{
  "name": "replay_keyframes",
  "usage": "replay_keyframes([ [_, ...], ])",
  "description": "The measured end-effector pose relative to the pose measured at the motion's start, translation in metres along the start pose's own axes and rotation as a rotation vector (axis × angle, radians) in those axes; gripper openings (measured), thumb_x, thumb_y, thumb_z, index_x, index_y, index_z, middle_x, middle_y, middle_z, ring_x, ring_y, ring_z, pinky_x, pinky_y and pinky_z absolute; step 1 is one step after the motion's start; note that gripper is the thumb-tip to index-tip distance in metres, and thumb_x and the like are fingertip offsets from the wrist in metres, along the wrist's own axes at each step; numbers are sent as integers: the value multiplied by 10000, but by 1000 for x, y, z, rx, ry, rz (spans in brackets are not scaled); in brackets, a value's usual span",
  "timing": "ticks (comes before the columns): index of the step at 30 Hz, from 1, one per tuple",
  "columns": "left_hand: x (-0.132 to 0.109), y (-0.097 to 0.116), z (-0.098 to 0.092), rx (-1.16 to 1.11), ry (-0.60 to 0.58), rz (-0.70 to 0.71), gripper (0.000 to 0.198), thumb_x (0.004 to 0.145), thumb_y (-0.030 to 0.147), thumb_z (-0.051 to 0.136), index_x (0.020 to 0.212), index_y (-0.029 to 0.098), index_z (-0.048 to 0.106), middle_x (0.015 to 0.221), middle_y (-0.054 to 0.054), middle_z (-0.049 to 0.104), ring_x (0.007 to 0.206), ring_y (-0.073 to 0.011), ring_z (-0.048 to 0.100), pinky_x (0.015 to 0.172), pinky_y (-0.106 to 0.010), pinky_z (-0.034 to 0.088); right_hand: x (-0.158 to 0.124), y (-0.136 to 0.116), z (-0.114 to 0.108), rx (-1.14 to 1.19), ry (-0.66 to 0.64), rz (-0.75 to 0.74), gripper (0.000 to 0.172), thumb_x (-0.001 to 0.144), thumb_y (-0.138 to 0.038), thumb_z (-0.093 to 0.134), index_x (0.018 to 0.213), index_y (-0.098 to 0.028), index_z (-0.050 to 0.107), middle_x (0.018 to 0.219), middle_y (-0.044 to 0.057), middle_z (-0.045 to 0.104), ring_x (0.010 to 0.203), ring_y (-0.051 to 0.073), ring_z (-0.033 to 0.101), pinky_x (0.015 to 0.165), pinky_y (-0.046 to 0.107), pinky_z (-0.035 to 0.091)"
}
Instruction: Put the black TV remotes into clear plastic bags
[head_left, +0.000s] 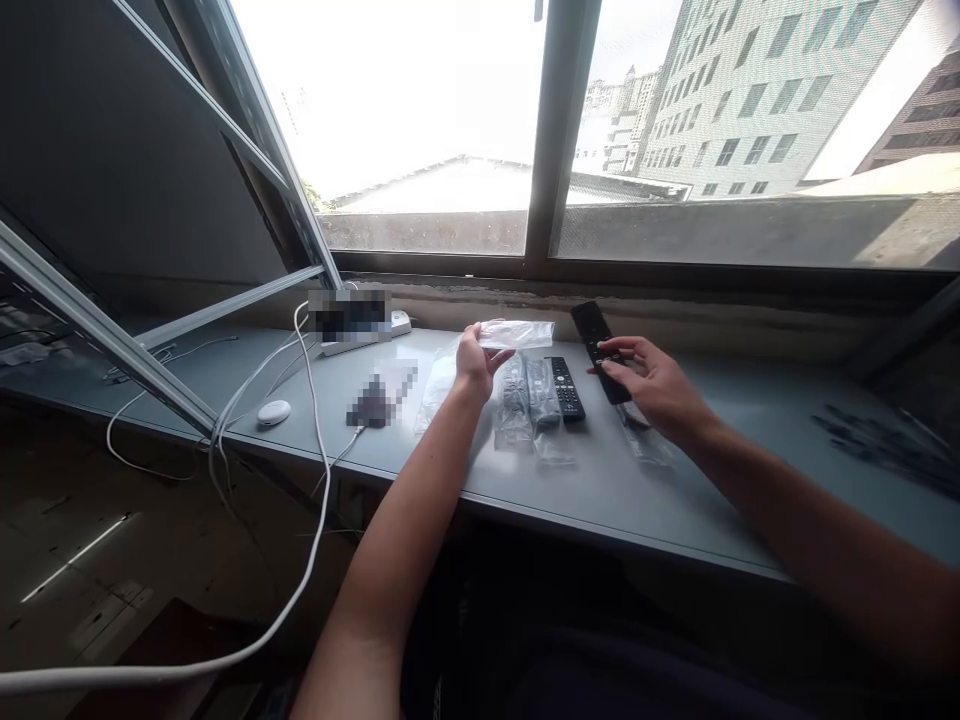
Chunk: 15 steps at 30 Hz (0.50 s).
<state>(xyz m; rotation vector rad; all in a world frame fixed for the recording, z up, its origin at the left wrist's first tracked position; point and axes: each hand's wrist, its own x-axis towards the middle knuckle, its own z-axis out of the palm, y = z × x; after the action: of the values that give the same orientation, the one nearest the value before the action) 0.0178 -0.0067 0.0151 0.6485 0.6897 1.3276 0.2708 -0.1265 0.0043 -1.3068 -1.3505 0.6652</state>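
My left hand (480, 360) is closed on a clear plastic bag (519, 334), raised above the table and looking flat. To the right, my right hand (651, 385) grips a black remote control (591, 325) between thumb and fingers, its far end tilted up. Between the hands, another black remote control (568, 388) lies bare on the table. Beside it are two remotes in clear bags, one bagged remote (514, 400) and a second bagged remote (543, 395). Partly hidden under my right hand lies another clear bag (651, 448); its contents are hard to make out.
Clear plastic bags (436, 392) lie left of the remotes on the grey table (720, 510). Further left are a white round object (274, 413), a white cable (324, 480) hanging over the edge, and a metal frame (157, 370). A window (420, 120) stands behind.
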Motion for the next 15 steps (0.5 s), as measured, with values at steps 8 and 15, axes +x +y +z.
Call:
replay_keyframes([
  [8, -6, 3, 5, -4, -23, -64, 428, 1137, 296, 453, 1423, 144, 732, 982, -98, 797, 657, -124, 693, 605, -206, 594, -3, -23, 9, 542, 61, 415, 283, 993, -102, 719, 1246, -226, 683, 960, 49, 744, 804, 183, 794, 653, 267, 722],
  [15, -3, 2, 6, -12, -80, -84, 440, 1096, 230, 500, 1489, 144, 677, 1111, -135, 830, 798, -195, 842, 383, -175, 339, -4, -37, 10, 875, -22, 622, 180, 1119, -169, 531, 1197, -172, 694, 1086, 160, 794, 703, 178, 699, 369, 199, 507],
])
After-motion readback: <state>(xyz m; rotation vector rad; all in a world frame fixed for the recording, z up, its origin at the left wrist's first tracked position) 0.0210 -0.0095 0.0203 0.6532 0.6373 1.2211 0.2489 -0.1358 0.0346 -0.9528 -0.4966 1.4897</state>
